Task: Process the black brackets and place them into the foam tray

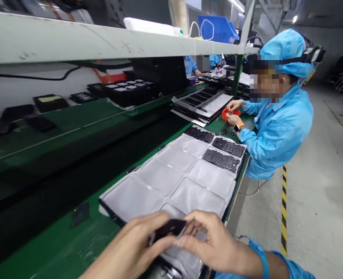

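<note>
Between my two hands is a small black flat part (169,229) with a glossy face. My left hand (144,238) grips its left side, thumb in front and fingers behind. At its right end, the thumb and fingertips of my right hand (208,240) pinch it. Both hands are over the near end of a large tray lined with white sheet (177,182), divided into rectangular compartments. Rows of small black pieces (220,159) fill several compartments at the tray's far end. What exactly the held part is, I cannot make out.
A co-worker in blue (282,128) stands at the far right, hands over a red box (231,113). Stacked trays (203,102) lie beyond mine. A shelf beam (102,42) crosses above the green bench (52,248). One loose dark piece (80,215) lies at left.
</note>
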`<state>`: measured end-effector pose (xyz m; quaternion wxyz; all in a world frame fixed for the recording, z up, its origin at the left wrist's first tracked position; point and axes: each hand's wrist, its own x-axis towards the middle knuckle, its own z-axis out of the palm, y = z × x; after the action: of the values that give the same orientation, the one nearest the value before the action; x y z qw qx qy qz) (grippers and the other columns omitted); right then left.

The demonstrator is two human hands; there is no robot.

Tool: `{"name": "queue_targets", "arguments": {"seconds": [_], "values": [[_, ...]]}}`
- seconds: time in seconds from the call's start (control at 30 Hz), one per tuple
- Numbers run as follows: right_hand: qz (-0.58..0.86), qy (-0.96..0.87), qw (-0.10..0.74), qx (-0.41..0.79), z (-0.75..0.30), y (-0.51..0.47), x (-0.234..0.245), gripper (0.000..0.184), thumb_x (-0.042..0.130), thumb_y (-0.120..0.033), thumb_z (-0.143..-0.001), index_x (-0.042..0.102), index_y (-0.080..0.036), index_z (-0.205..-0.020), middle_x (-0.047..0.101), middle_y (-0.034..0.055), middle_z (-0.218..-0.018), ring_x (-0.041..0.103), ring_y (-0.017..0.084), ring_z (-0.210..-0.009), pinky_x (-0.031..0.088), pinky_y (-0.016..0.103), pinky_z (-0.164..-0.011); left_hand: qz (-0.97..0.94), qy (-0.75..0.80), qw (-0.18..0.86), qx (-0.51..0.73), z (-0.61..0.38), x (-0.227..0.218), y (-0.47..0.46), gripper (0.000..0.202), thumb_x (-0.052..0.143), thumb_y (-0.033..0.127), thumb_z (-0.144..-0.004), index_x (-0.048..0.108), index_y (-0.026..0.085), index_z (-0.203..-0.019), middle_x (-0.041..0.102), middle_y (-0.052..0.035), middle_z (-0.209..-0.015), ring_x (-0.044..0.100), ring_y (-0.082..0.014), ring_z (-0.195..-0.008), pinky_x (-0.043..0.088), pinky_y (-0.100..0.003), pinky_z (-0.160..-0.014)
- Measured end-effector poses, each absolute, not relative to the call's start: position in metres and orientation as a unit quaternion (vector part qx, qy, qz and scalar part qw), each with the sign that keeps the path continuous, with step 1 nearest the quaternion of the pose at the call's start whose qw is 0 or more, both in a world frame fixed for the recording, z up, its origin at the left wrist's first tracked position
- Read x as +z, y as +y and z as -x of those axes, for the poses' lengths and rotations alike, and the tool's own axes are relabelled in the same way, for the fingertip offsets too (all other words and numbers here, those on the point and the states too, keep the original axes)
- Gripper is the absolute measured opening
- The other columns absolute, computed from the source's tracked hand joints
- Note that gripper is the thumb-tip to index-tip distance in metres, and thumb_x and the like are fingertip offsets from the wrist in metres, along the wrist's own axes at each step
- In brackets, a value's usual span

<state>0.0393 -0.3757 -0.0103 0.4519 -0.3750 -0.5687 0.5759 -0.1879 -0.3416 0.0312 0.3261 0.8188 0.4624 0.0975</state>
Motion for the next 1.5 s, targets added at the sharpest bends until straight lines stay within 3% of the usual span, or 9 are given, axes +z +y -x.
{"name": "queue_targets", "arguments": {"seconds": [0.1, 0.17, 0.27, 0.4, 0.53, 0.87, 1.07, 1.3, 1.5], "values": [[0.423, -0.496, 0.49, 0.579, -0.07, -0.369, -0.013, 0.038, 0.072, -0.057, -0.093, 0.063, -0.019, -0.094, 0.071, 0.0002, -0.07, 0.068, 0.016, -0.061, 0.053, 0.026, -0.059, -0.855, 0.369, 0.356, 0.072, 0.117, 0.051, -0.304, 0.025, 0.063, 0.041, -0.096, 0.064, 0.024, -0.077, 0.07, -0.0013, -0.077, 0.068, -0.0219, -0.072, 0.05, -0.031, -0.07], [0.452, -0.48, 0.505, 0.557, -0.102, -0.365, -0.012, 0.041, 0.069, -0.06, -0.094, 0.061, -0.02, -0.088, 0.068, -0.0008, -0.064, 0.063, 0.014, -0.053, 0.051, 0.024, -0.053, -0.88, 0.308, 0.359, 0.048, 0.084, 0.059, -0.282, 0.02, 0.078, 0.041, -0.087, 0.067, 0.024, -0.091, 0.073, -0.0015, -0.09, 0.069, -0.0219, -0.081, 0.052, -0.03, -0.074], [0.513, -0.479, 0.531, 0.475, -0.152, -0.357, -0.008, 0.04, 0.069, -0.058, -0.093, 0.062, -0.02, -0.086, 0.07, 0.0006, -0.065, 0.061, 0.013, -0.051, 0.05, 0.025, -0.051, -0.917, 0.254, 0.306, 0.047, 0.049, 0.055, -0.24, 0.06, 0.093, 0.039, -0.073, 0.062, 0.023, -0.122, 0.074, -0.0054, -0.114, 0.07, -0.0252, -0.1, 0.054, -0.032, -0.087], [0.591, -0.446, 0.556, 0.379, -0.203, -0.328, -0.012, 0.038, 0.076, -0.055, -0.083, 0.06, -0.022, -0.091, 0.068, -0.0019, -0.058, 0.06, 0.015, -0.047, 0.049, 0.026, -0.048, -0.951, 0.231, 0.2, 0.035, 0.001, 0.031, -0.178, 0.07, 0.092, 0.026, -0.074, 0.057, 0.019, -0.134, 0.065, -0.0149, -0.139, 0.061, -0.032, -0.13, 0.047, -0.039, -0.108], [0.61, -0.445, 0.545, 0.364, -0.225, -0.29, -0.027, 0.041, 0.077, -0.05, -0.077, 0.059, -0.021, -0.098, 0.068, -0.0037, -0.054, 0.058, 0.015, -0.042, 0.046, 0.026, -0.045, -0.961, 0.209, 0.178, -0.01, -0.032, 0.012, -0.143, 0.07, 0.095, 0.022, -0.068, 0.061, 0.016, -0.129, 0.069, -0.0168, -0.133, 0.063, -0.0368, -0.126, 0.049, -0.043, -0.103], [0.626, -0.482, 0.492, 0.366, -0.24, -0.246, -0.051, 0.035, 0.076, -0.046, -0.074, 0.056, -0.021, -0.09, 0.065, -0.0033, -0.055, 0.064, 0.017, -0.041, 0.05, 0.025, -0.043, -0.971, 0.199, 0.126, -0.044, -0.041, 0.006, -0.14, 0.059, 0.087, 0.022, -0.071, 0.06, 0.019, -0.123, 0.065, -0.0133, -0.128, 0.064, -0.0361, -0.12, 0.048, -0.042, -0.097], [0.62, -0.522, 0.453, 0.37, -0.244, -0.243, -0.043, 0.039, 0.069, -0.027, -0.08, 0.062, -0.021, -0.118, 0.06, -0.0053, -0.074, 0.072, 0.017, -0.052, 0.057, 0.026, -0.048, -0.973, 0.194, 0.122, -0.024, -0.042, 0.002, -0.147, 0.059, 0.08, 0.018, -0.068, 0.056, 0.016, -0.121, 0.063, -0.0176, -0.127, 0.061, -0.0401, -0.12, 0.047, -0.051, -0.101], [0.641, -0.548, 0.406, 0.352, -0.252, -0.246, -0.036, 0.017, 0.068, -0.018, -0.078, 0.064, -0.02, -0.094, 0.061, -0.004, -0.077, 0.068, 0.015, -0.05, 0.049, 0.023, -0.042, -0.97, 0.179, 0.16, 0.028, -0.031, -0.002, -0.137, 0.055, 0.076, 0.025, -0.071, 0.052, 0.018, -0.12, 0.062, -0.0142, -0.123, 0.062, -0.0348, -0.113, 0.048, -0.047, -0.101], [0.651, -0.553, 0.412, 0.317, -0.269, -0.24, -0.014, 0.019, 0.07, -0.012, -0.072, 0.073, -0.019, -0.088, 0.062, -0.0053, -0.062, 0.063, 0.016, -0.061, 0.051, 0.024, -0.059, -0.964, 0.167, 0.193, 0.077, -0.024, -0.009, -0.129, 0.055, 0.075, 0.022, -0.069, 0.05, 0.02, -0.117, 0.06, -0.0098, -0.118, 0.062, -0.0318, -0.11, 0.049, -0.043, -0.099]]}}
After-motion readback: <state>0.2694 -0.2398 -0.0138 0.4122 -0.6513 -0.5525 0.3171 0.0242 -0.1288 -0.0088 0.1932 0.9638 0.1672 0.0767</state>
